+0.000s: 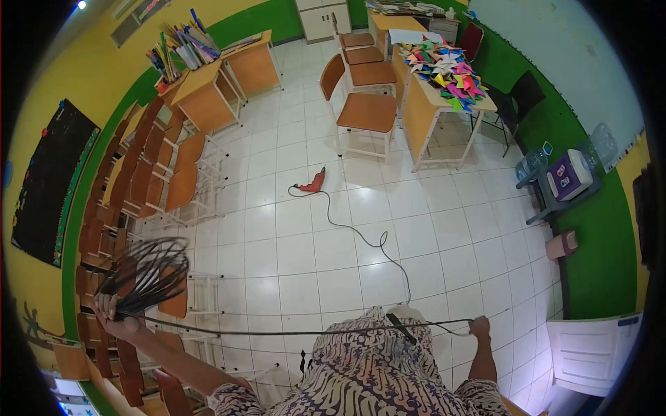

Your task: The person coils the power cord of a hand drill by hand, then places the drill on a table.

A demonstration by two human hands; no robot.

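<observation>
At the left, my left hand is closed around a bundle of looped black cable. A stretch of the cable runs nearly level across the front of my patterned shirt to my right hand, whose fingers are closed on it. Both arms are spread wide. On the tiled floor ahead lies a red power drill. Its thin dark cord winds over the tiles towards me and passes out of sight at my shirt.
Wooden chairs stand in rows along the left wall. More chairs stand beside a table bearing colourful folded paper. A stool with a purple-and-white box, a bin and a white cabinet are at the right.
</observation>
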